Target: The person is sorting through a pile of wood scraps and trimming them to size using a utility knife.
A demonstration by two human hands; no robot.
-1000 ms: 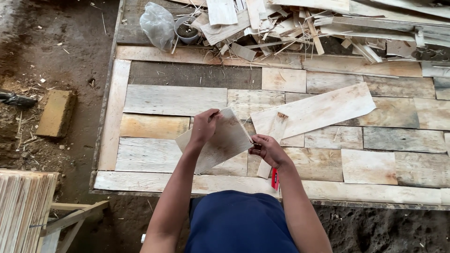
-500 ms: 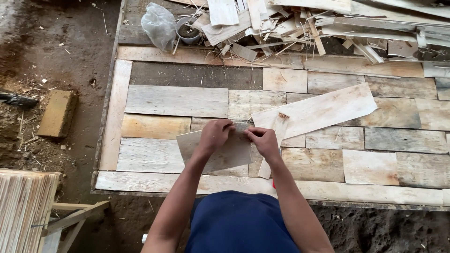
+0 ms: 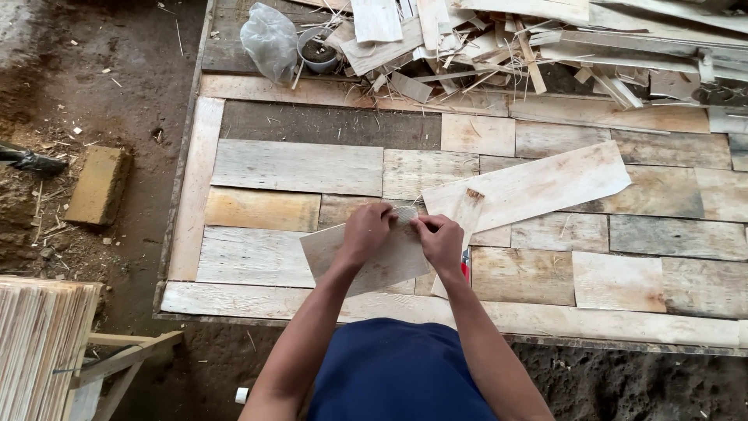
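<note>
The veneer sheet (image 3: 366,261), held just above the patchwork table (image 3: 296,168), is pinched at its top edge by the left hand (image 3: 366,228) and right hand (image 3: 439,238), and is best kept flat, gripped lightly to avoid cracking.

Scrap pile (image 3: 530,47) blocks far edge; left boards (image 3: 296,168) open
</note>
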